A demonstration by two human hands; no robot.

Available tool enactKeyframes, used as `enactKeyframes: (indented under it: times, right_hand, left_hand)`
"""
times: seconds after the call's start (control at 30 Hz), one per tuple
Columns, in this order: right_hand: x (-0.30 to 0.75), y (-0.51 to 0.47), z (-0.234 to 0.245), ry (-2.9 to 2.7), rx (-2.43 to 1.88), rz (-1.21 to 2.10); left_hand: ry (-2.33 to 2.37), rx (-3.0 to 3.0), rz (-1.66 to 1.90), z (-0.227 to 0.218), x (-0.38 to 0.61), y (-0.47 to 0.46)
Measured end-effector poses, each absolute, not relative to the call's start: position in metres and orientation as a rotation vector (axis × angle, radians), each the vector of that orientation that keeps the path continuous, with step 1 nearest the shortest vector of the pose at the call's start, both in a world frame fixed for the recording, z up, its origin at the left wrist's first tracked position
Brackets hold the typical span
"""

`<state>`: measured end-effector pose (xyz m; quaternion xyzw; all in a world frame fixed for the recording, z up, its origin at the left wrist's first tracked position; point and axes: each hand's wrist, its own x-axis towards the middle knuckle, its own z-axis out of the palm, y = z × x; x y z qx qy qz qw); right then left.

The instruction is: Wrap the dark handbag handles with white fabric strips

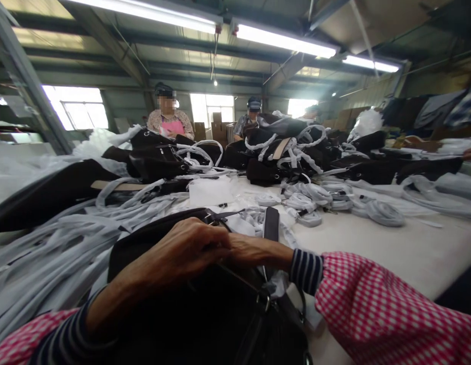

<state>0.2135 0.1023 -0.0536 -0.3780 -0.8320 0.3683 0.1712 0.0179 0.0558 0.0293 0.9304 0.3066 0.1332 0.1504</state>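
Black bag (205,314) sits at the near edge of the tabletop (391,243), right in front of the person. Left hand (182,253) is curled down on the bag's top by the zipper; fingers closed over it. Right hand (254,251) is mostly hidden behind the left, grip cannot be told. Zipper looks partly undone, strap not seen attached, so work on this bag seems midway. Many white-wrapped straps (56,253) and finished-looking bags (281,147) pile beyond. Bag's lower part is cut off.
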Motion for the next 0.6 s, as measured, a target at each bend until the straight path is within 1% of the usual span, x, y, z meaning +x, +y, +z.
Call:
enactKeyframes:
  times: [0.13,0.2,0.3,0.37,0.43,0.6]
  right_hand:
    - [0.210,0.104,-0.042,-2.527,-1.082,0.988]
    - [0.210,0.098,-0.037,-2.549,-1.169,0.818]
    - [0.210,0.084,-0.038,-2.477,-1.418,0.528]
    - [0.211,0.076,-0.042,-2.399,-1.534,0.475]
    - [0.213,0.072,-0.046,-2.309,-1.510,0.574]
    - [0.222,0.075,-0.049,-2.217,-1.260,1.043]
  left_hand:
    - [0.856,2.629,0.439,0.029,0.017,0.054]
    - [0.864,2.647,0.441,0.027,0.016,0.056]
    - [0.897,2.641,0.433,0.024,0.016,0.060]
    - [0.911,2.627,0.439,0.024,0.016,0.061]
    - [0.900,2.632,0.409,0.026,0.016,0.061]
    - [0.822,2.601,0.326,0.033,0.011,0.054]
